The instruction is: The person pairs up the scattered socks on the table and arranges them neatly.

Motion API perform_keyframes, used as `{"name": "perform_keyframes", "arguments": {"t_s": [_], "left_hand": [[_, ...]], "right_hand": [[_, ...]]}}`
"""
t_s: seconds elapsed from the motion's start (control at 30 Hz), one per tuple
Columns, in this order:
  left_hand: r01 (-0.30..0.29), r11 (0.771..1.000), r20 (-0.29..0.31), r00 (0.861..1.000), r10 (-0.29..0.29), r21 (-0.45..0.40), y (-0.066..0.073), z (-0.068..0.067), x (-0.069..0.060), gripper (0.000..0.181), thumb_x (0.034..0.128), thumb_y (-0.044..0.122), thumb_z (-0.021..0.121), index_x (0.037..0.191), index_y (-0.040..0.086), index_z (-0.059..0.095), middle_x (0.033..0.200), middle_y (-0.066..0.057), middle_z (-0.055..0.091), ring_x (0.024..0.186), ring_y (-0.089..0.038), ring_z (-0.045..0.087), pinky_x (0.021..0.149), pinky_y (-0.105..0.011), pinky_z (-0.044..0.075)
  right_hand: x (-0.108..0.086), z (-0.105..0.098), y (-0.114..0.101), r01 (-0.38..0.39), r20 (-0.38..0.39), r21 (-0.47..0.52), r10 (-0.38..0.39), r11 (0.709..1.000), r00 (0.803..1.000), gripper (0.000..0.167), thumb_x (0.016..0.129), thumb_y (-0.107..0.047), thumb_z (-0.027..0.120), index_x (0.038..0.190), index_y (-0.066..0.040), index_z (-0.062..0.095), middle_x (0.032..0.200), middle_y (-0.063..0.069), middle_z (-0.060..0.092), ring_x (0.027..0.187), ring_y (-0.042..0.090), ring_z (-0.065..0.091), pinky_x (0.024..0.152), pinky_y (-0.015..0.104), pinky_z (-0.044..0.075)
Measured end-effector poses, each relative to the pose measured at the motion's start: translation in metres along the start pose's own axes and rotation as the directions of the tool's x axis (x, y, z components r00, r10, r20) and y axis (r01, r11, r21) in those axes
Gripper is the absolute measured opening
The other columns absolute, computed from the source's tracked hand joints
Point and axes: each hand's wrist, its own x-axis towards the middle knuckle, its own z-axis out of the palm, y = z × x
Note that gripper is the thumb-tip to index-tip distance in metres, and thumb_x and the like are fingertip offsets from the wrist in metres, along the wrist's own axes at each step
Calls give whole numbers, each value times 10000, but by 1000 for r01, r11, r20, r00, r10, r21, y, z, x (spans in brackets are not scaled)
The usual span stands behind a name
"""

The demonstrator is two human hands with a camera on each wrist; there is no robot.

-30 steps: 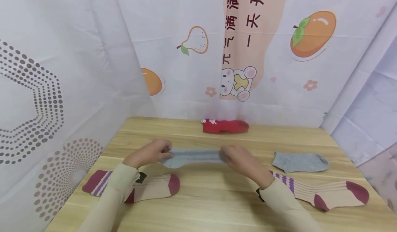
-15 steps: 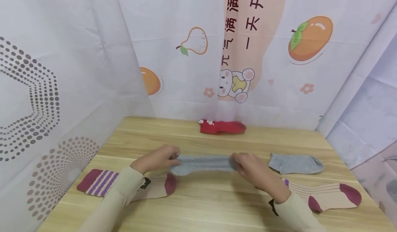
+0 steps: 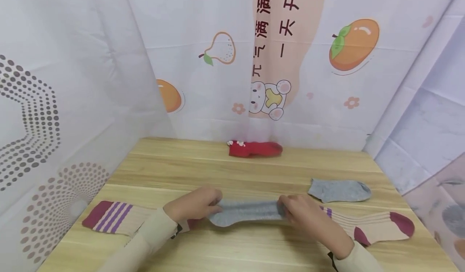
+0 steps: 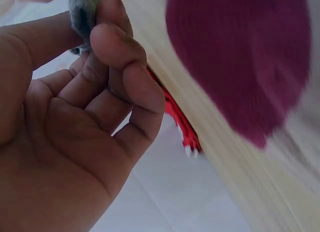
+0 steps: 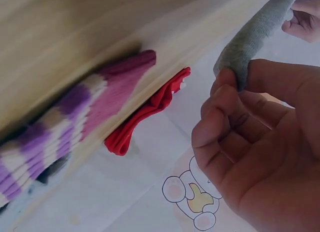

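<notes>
Your left grip (image 3: pixel 196 203) pinches one end of the raised sock (image 3: pixel 250 212), your right grip (image 3: pixel 301 212) the other | it spans between them above the tabletop (image 3: pixel 189 171) | probably early: flat grey sock (image 3: pixel 339 190), red sock (image 3: pixel 256 149), left striped sock (image 3: pixel 113 218), right striped sock (image 3: pixel 383 225) lie singly, ungrasped | your arms (image 3: pixel 328 235) partly cover both striped socks; fingers (image 4: pixel 117 47) hide the raised sock's ends

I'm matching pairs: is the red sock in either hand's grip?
No, the red sock lies on the table, while the left hand and right hand hold a gray sock.
</notes>
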Motion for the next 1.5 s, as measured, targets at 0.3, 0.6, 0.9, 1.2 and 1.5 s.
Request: {"name": "perform_keyframes", "arguments": {"t_s": [0.3,0.6,0.9,1.2,1.5], "left_hand": [[-78,992,36,997,75,100,17,25,2,179,932,204,698,784,166,606,619,147,474,537,26,416,500,-149,413],[-67,986,68,996,57,155,31,32,1,165,936,190,694,804,150,603,604,133,452,527,10,396,493,-150,383],[-72,947,-33,996,87,311,34,33,-4,154,942,186,675,873,117,557,623,98,439,527,-27,393,489,-194,379],[-43,950,-176,979,102,309,38,0,-13,97,937,100,638,951,76,545,579,81,363,511,-49,337,475,-223,367],[-78,955,-125,985,117,286,72,-17,23,153,974,209,645,1073,99,608,902,-13,689,755,-107,630,716,-284,552]], "right_hand": [[-14,4,-11,-60,209,71,44,996,977,190,778,70,677,895,-74,638,768,24,671,658,162,632,534,278,490],[-21,11,-16,-100,253,95,73,990,965,209,810,88,624,917,-76,550,674,-8,553,569,81,499,465,279,402],[-18,4,-18,-112,323,155,56,982,945,244,804,93,634,974,-81,617,729,-8,618,618,59,520,526,283,453],[-7,-34,2,-65,-5,190,67,980,998,194,854,35,659,990,-94,709,701,-94,595,553,-23,372,505,207,390],[-22,-61,65,-267,-32,190,278,945,960,203,919,2,634,1122,-3,646,713,-61,556,567,30,428,493,233,403]]}}
